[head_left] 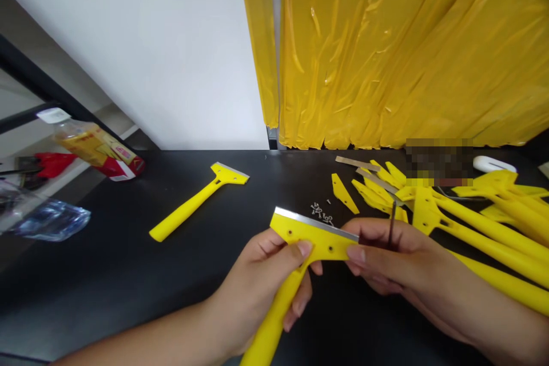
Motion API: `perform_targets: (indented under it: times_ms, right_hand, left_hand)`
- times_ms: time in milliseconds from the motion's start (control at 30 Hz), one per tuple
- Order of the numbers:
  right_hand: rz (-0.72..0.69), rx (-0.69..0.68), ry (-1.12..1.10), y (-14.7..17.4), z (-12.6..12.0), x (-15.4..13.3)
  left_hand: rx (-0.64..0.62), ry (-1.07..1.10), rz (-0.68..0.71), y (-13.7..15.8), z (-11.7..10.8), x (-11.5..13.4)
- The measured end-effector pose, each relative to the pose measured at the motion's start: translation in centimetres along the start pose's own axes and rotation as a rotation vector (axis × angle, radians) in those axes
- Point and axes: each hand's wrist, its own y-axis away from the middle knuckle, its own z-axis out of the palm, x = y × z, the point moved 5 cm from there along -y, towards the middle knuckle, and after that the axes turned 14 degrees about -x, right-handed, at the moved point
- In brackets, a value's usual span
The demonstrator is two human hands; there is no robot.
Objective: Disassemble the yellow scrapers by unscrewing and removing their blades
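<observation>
My left hand (266, 274) is closed around the neck of a yellow scraper (274, 303), its thumb pressed on the head. A silver blade runs along the head's far edge, and two screw holes show in the yellow face. With thumb and fingers, my right hand (390, 263) pinches the right corner of the same head. A thin dark rod (392, 226), perhaps a screwdriver shaft, sticks up from my right hand; its other end is hidden. Just beyond the blade lie several small screws (319, 211) and a loose yellow clamp plate (344, 194).
Another yellow scraper (193, 206) lies on the black table (128, 286) at left. At right are piled several yellow scraper handles (489, 240), plates and blade strips (355, 163), near a white computer mouse (493, 164). A tilted bottle (100, 146) and clear plastic packaging (54, 220) are far left.
</observation>
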Motion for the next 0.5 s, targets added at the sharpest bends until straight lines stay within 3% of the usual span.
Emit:
perform_targets:
  times_ms: [200,367,500]
  right_hand:
    - [0.002,-0.065,0.003,0.0,0.1,0.3]
    - [0.002,-0.031,0.440,0.3,-0.2,-1.1]
    - [0.028,-0.062,0.528,0.5,-0.2,-1.3]
  left_hand:
    - [0.020,-0.086,-0.040,0.2,0.2,0.2]
    - [0.025,-0.005,-0.080,0.1,0.0,-0.1]
    - [-0.029,0.070,-0.116,-0.1,0.0,-0.3]
